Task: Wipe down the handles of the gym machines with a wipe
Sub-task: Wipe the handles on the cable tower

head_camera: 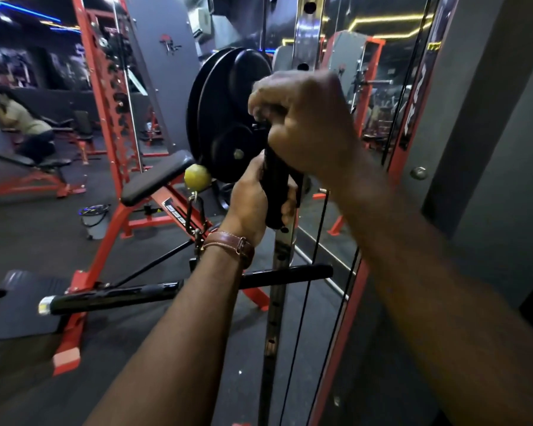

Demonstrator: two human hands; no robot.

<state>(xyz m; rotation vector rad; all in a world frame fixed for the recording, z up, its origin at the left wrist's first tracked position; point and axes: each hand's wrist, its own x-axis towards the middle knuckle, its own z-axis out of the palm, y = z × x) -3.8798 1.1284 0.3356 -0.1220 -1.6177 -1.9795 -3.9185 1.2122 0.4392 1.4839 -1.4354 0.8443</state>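
1. Up close, both hands are on one black upright handle (276,192) of a cable machine, beside a large black pulley wheel (220,118).
2. The left hand (253,201) grips the lower part of this handle; its fingers are curled round it, and a brown leather strap (230,242) sits on the wrist.
3. The right hand (305,124) is closed over the top end of the same handle, fingers bent downward. Whether a wipe is inside this hand I cannot tell, because the fist hides it.
4. The handle stands in front of a shiny steel post with holes (277,290), which runs from top to bottom of the view.
5. Below the hands, a long black bar (179,287) hangs nearly level. It is joined through a metal clip (196,210) to a yellow ball (197,176) on the cable.
6. Behind the bar stands a red bench frame with a black pad (157,176), tilted.
7. A small grey bucket (97,222) is on the dark floor, near the bench.
8. At the far left, another person (25,124) sits on a bench, blurred.
9. On the right, a mirror (366,87) reflects red frames and yellow lights.
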